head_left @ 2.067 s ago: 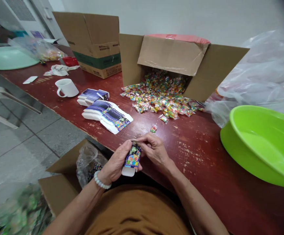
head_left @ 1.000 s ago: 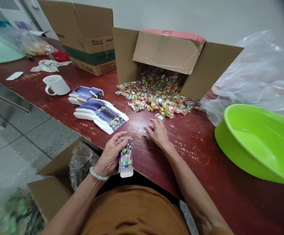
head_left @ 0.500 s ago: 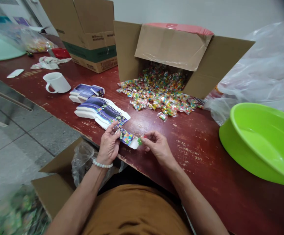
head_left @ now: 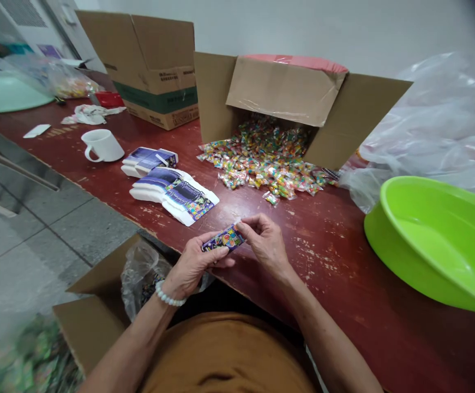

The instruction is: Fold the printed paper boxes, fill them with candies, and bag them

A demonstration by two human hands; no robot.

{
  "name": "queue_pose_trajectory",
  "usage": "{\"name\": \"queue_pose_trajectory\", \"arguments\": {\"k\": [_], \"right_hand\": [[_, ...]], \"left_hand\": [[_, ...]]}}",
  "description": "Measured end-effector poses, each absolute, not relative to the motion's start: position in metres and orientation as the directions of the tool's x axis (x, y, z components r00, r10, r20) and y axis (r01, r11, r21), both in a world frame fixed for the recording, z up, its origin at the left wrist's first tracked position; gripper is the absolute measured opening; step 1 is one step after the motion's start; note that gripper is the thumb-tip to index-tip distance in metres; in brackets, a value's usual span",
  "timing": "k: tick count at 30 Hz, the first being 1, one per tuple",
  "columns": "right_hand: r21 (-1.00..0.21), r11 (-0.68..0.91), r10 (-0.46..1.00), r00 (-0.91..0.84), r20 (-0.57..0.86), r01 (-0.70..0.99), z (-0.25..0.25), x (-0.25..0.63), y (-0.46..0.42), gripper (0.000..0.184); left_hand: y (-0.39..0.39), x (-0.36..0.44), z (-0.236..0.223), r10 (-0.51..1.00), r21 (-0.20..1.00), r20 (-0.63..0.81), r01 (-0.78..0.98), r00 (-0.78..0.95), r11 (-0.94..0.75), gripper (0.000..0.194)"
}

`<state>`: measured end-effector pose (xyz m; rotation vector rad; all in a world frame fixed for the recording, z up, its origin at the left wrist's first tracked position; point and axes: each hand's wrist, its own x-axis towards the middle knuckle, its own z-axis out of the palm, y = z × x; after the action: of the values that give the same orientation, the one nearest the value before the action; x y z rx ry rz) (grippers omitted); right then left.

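A small purple box with a colourful print (head_left: 224, 238) lies across the fingers of my left hand (head_left: 192, 259), with the thumb pressed on its face. My right hand (head_left: 265, 240) closes its thumb and fingertips on the box's right end, hiding that end. No candy packet shows between the fingers. Just beyond my hands, flattened purple and white cartons (head_left: 188, 196) lie stacked and overlapping. Further back, many clear packets of bright candies (head_left: 262, 177) spill from an open cardboard box (head_left: 278, 87) lying on its side.
A green basin (head_left: 388, 240) stands at the right on the dark red table (head_left: 323, 322). To the left are a white mug (head_left: 103, 146), a crumpled cloth (head_left: 92, 113) and a tall carton (head_left: 155, 82). Below the table edge sits an open box with a plastic bag (head_left: 139, 262).
The green candy packet at the box's open end is out of sight. My right fingers now press on that end, which looks covered. My left hand has drawn the box away from the carton stack.
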<state>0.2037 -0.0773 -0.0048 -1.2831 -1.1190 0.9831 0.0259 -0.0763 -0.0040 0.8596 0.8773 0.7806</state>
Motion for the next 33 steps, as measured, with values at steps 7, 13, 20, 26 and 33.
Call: {"name": "queue_pose_trajectory", "arguments": {"k": [7, 13, 20, 26, 33], "right_hand": [[-0.850, 0.268, 0.956, -0.014, 0.294, 0.453, 0.012, 0.206, -0.084, 0.013], [-0.991, 0.112, 0.982, 0.146, 0.122, 0.072, 0.006, 0.209, -0.083, 0.034], [-0.960, -0.128, 0.989, -0.098, -0.107, -0.250, 0.001, 0.210, -0.084, 0.043], [-0.991, 0.099, 0.994, 0.057, 0.094, -0.092, -0.003, 0.197, -0.089, 0.020], [-0.886, 0.388, 0.919, -0.037, 0.391, 0.253, -0.002, 0.201, -0.091, 0.016]], "left_hand": [[-0.071, 0.027, 0.001, 0.709, 0.886, -0.293, -0.096, 0.641, 0.453, 0.050], [-0.078, 0.037, 0.001, 0.806, 0.905, -0.217, -0.196, 0.551, 0.378, 0.051], [-0.081, 0.043, 0.004, 0.846, 0.886, -0.218, -0.265, 0.487, 0.381, 0.046], [-0.080, 0.053, 0.003, 0.881, 0.870, -0.260, -0.299, 0.396, 0.391, 0.042], [-0.078, 0.048, 0.009, 0.709, 0.701, -0.437, -0.285, 0.553, 0.654, 0.058]]}}
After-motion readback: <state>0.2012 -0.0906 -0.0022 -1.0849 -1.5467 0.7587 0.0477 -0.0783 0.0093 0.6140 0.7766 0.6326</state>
